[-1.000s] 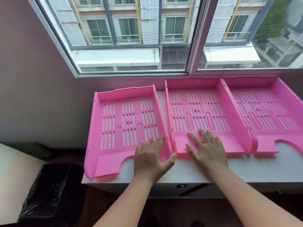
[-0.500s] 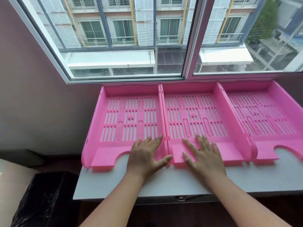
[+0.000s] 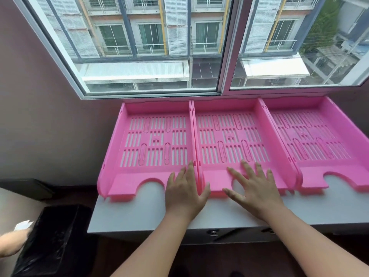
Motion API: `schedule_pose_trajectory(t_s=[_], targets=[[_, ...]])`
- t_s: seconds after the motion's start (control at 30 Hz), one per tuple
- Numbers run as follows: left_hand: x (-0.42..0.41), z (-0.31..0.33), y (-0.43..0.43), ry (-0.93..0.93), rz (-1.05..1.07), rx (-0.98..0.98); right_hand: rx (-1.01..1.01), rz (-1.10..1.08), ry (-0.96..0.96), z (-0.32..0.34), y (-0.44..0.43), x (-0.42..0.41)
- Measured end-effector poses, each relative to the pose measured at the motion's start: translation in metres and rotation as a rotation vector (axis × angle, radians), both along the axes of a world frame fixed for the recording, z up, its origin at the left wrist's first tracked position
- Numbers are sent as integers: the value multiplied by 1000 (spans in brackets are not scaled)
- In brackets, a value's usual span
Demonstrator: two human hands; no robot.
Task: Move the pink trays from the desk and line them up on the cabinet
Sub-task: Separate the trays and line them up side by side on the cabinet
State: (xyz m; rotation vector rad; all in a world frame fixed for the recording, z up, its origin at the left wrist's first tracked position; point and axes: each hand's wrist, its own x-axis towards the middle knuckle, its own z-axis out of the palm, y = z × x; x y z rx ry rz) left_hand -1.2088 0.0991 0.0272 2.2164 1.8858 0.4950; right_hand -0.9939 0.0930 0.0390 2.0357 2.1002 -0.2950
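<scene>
Three pink slotted trays stand side by side on the white cabinet top (image 3: 139, 214) under the window. The left tray (image 3: 153, 140) touches the middle tray (image 3: 229, 136), and the right tray (image 3: 311, 136) runs off the frame's right edge. My left hand (image 3: 185, 192) lies flat with fingers spread on the left tray's front right corner, its thumb over the middle tray's front edge. My right hand (image 3: 253, 188) rests flat and spread on the middle tray's front lip. Neither hand grips anything.
A window (image 3: 151, 47) rises directly behind the trays. A bin lined with a black bag (image 3: 52, 238) stands on the floor at the cabinet's left. Another person's hand with white paper (image 3: 12, 242) shows at the left edge. A plain wall lies to the left.
The left tray was askew and apart from the others; it has been pushed back and turned square against the middle tray. Both hands slid forward with the trays towards the window.
</scene>
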Motion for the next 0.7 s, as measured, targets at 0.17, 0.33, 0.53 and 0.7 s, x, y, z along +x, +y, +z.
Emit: schedule_pose_trajectory(t_s=[0.17,0.33,0.53,0.7], targets=[[1,-5,2,7,25,-15,-21,48,4,-4,9,-9],[6,0,2,-11,80,-17,51,64,154,15,11,4],[19,-1,1,-35,239,25,504,-241,189,30,9,66],[30,2,-3,-108,338,48,197,-411,481,22,3,91]])
